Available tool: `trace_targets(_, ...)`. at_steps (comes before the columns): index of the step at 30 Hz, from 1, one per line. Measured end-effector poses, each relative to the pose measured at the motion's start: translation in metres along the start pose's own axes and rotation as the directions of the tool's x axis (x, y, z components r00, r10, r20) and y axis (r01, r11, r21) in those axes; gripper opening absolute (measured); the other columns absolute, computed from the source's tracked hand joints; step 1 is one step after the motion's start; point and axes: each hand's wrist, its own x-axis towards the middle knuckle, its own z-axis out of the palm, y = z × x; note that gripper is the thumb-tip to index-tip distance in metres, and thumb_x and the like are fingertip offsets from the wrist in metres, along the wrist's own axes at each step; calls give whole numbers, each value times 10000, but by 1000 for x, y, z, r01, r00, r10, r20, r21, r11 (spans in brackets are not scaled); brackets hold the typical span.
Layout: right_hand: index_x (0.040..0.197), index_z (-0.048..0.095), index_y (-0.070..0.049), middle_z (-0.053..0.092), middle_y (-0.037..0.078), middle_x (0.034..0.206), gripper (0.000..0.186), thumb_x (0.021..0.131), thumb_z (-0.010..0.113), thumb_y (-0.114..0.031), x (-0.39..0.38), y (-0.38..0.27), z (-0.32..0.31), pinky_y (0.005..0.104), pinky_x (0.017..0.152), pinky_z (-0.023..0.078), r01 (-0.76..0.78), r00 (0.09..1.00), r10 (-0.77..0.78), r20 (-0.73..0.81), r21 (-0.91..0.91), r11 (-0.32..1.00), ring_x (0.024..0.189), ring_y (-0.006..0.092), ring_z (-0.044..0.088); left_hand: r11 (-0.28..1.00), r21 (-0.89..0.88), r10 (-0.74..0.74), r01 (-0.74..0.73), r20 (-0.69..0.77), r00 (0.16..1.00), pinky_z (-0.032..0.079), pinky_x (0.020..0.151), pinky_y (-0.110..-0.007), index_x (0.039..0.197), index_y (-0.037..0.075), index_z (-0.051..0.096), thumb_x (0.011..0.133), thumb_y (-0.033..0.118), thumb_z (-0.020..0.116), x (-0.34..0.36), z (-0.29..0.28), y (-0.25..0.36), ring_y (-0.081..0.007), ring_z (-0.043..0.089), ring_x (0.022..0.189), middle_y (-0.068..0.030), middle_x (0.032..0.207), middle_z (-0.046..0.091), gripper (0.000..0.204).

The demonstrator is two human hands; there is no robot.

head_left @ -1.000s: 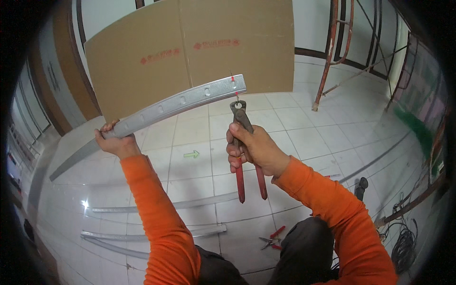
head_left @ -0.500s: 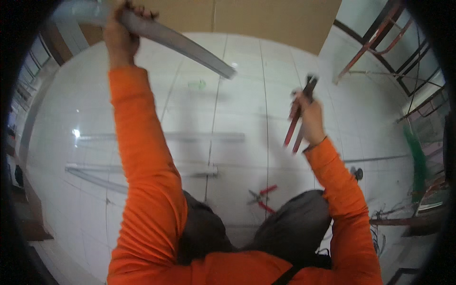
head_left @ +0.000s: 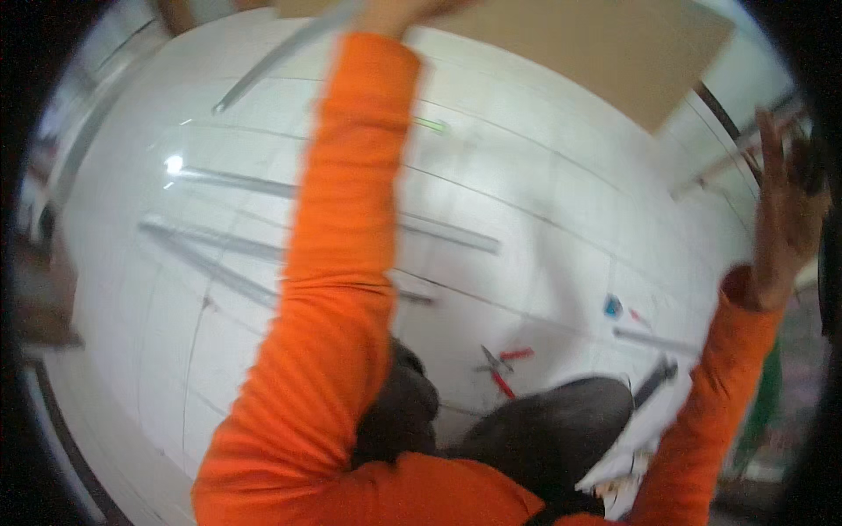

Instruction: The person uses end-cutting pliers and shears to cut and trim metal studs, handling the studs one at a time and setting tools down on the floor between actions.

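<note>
My left hand (head_left: 402, 12) is at the upper edge, partly cut off. It grips a long grey metal channel (head_left: 285, 57), which slants down to the left from it. Far out on the right my right hand (head_left: 783, 215) is raised with its fingers stretched out and nothing plainly in it. On the floor before my knees lies a pair of red-handled snips (head_left: 500, 366), handles spread. A dark tool (head_left: 655, 383) lies beside my right knee; its kind is unclear.
More metal channels (head_left: 452, 232) lie on the white tiled floor (head_left: 491, 289), partly behind my left arm. A small blue round object (head_left: 612, 306) and a thin bar (head_left: 653, 341) are at the right. A brown board (head_left: 605, 53) stands at the far side.
The red-handled plier-like tool has left my right hand, which has swung out to the right and opened. My left hand has moved up and right, and the channel in it now slants the other way.
</note>
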Motion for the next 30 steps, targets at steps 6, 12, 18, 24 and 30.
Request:
trace_targets(6, 1376, 505, -48, 545, 174, 1365, 704, 751, 818, -140, -44, -6, 31, 367, 1031, 478, -165, 874, 202, 442, -120, 979, 1253, 307, 550, 895, 435, -38, -95, 286, 957, 574, 798, -373, 946, 236, 795, 738, 226, 774, -13, -2, 19, -253, 718, 896, -76, 952, 752, 210)
trace_targets(12, 1226, 612, 25, 674, 128, 931, 530, 757, 813, -116, -85, -68, 50, 294, 593, 531, -808, 393, 457, 798, 62, 586, 670, 184, 632, 815, 513, -46, -270, 522, 852, 570, 795, -425, 981, 170, 784, 674, 231, 826, -26, -9, 58, -310, 714, 897, -118, 897, 742, 316)
trace_targets(18, 1192, 663, 50, 696, 104, 806, 458, 829, 747, -216, -105, -43, 56, 289, 539, 498, -849, 499, 557, 664, 245, 468, 585, 142, 594, 853, 19, 521, -521, -64, 851, 550, 806, -425, 996, 99, 745, 646, 163, 762, -10, 34, 50, -342, 689, 881, -175, 923, 705, 356)
trace_targets(24, 998, 671, 51, 653, 91, 751, 463, 810, 767, -361, 4, -31, 80, 291, 482, 493, -826, 533, 444, 720, 330, 456, 508, 141, 586, 847, -201, 230, -492, -694, 682, 531, 847, -374, 1222, 31, 579, 873, 179, 745, -1, 63, 44, -239, 642, 933, -108, 1046, 647, 414)
trace_targets(30, 959, 612, 35, 621, 123, 727, 287, 946, 639, -251, 100, -42, 49, 333, 500, 517, -725, 669, 369, 646, 676, 132, 545, 212, 600, 229, -944, -201, 238, 193, 960, 459, 915, -295, 1261, -80, 529, 910, 565, 638, -77, 173, 78, -186, 609, 1018, -127, 1101, 631, 742)
